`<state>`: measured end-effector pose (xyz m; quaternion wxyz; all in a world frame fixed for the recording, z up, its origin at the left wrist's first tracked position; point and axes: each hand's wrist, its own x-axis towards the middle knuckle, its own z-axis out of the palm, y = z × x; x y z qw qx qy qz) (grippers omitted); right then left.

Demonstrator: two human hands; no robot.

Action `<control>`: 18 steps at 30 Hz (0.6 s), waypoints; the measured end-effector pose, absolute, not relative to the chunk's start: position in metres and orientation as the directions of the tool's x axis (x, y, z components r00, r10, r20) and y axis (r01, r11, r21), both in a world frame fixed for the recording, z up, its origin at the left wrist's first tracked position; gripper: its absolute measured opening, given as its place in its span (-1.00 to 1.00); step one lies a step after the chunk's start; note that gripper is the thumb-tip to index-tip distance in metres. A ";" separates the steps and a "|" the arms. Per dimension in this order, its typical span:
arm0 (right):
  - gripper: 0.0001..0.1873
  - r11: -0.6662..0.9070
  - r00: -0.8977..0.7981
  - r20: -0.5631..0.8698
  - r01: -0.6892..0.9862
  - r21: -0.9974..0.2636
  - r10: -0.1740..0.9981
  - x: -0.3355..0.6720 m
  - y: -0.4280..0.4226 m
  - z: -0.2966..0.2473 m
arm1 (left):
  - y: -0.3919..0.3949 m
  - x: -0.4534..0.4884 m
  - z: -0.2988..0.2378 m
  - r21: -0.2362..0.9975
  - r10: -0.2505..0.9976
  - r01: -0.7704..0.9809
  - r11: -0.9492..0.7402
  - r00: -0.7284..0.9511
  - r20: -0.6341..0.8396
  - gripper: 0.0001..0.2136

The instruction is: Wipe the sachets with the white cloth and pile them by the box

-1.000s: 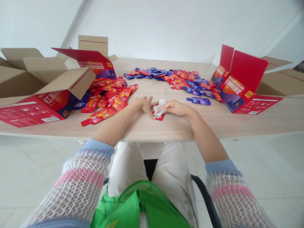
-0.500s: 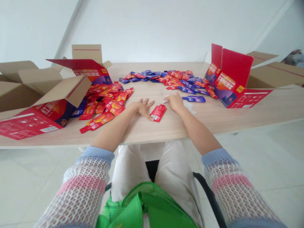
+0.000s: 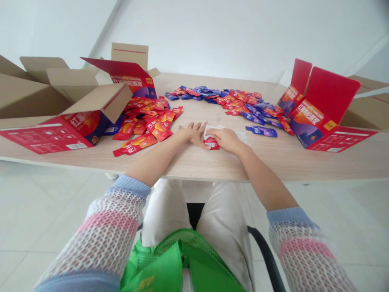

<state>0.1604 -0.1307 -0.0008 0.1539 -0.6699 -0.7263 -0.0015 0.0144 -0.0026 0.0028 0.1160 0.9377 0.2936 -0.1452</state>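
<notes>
A red sachet [image 3: 212, 144] lies flat on the table in front of me, its printed back with a barcode facing up. My left hand [image 3: 196, 134] rests beside it, fingers spread, with the thumb at the sachet's left edge. Over the sachet's upper part, my right hand [image 3: 226, 139] presses a white tissue [image 3: 208, 130], its fingers closed on the cloth. Part of the tissue trails out on the far side of that hand. The top of the sachet is hidden under tissue and fingers.
Red sachets [image 3: 158, 127] are heaped at left; a mixed red and purple pile [image 3: 209, 95] curves across the back. One purple sachet [image 3: 261, 131] lies apart at right. Open cartons stand at left [image 3: 48, 134], back left [image 3: 136, 83] and right [image 3: 316, 117].
My right hand has brought the tissue leftward onto the red sachet, covering its upper part. My left hand stays spread at the sachet's left side. The view has shifted slightly.
</notes>
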 end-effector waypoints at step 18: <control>-0.69 0.272 -0.455 -0.052 0.615 -0.740 0.889 0.172 -0.153 0.025 | 0.002 0.024 0.011 0.158 0.477 0.586 -0.795 0.764 -0.434 0.23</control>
